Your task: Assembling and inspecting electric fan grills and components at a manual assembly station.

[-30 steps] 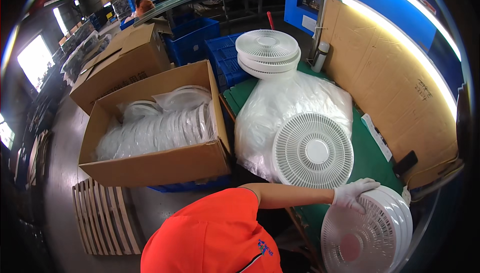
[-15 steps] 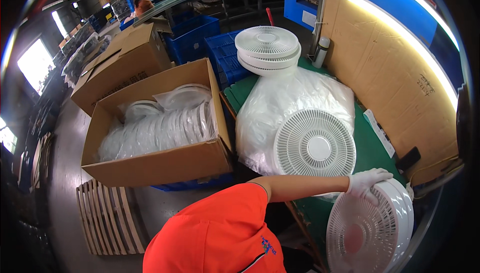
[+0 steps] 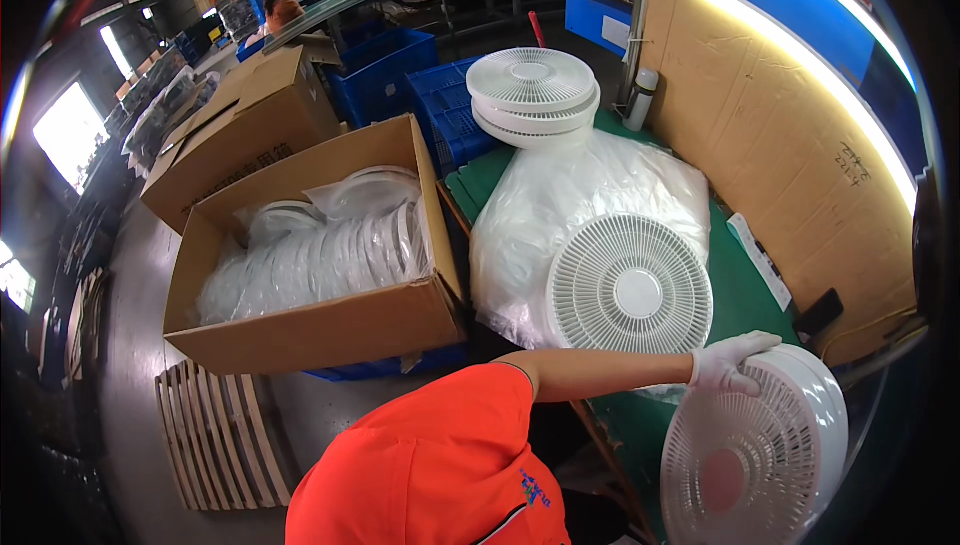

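Down at the bench's (image 3: 740,295) right end, left hand (image 3: 728,363) pinching upended grilles (image 3: 750,450) by the rim (image 3: 828,415), right hand unseen: light, stiff, slick plastic, I'd guess; rim's the hold, not those thin ribs (image 3: 770,415)!

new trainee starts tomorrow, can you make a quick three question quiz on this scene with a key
1. True or false: the left hand, in a white glove, touches the grilles at lower right.

2. Which are in the open box?
a) folded shirts
b) bagged white discs
c) green bottles

3. Fill in: the middle grille rests on clear ____.

Key:
1. True
2. b
3. plastic
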The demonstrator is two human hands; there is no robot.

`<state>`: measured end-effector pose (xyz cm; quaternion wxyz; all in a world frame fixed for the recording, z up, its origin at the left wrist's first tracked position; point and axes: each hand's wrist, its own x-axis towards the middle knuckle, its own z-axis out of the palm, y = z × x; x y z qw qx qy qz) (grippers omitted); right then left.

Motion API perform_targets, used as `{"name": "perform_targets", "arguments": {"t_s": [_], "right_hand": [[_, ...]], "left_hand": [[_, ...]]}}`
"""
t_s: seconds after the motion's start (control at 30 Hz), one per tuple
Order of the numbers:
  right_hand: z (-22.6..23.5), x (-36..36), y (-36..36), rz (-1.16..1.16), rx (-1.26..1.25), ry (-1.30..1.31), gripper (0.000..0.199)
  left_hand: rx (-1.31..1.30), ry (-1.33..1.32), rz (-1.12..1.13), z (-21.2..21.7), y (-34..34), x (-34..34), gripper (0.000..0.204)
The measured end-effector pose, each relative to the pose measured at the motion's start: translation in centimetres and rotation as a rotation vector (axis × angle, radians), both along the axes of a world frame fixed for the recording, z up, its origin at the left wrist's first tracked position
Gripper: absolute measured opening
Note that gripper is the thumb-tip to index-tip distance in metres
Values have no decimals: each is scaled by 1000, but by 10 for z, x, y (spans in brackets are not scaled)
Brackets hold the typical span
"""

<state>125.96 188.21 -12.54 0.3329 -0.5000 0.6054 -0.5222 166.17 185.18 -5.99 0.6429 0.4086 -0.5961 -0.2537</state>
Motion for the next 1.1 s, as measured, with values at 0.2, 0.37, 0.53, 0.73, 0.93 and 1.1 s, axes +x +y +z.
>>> {"name": "perform_targets", "arguments": {"t_s": [0.2,0.37,0.53,0.73,0.93,1.1], "right_hand": [[11,-1,3,124,-233,151,70],[-24,-3,2,158,-147,42,72],[-42,0,-2,54,-100,8,75],[56,26,33,75,-321,167,86],[-12,-14,-7,242,-59,26,71],[40,45,30,80,78,84,71]], "left_hand": [[105,44,-60,-14,-5,-3,109],[199,61,-70,-24,-8,4,107],[200,195,-90,-29,-5,5,104],[163,232,-155,-1,2,-4,99],[116,-170,-18,-6,-29,-14,96],[348,265,-255,0,-12,10,87]]}}
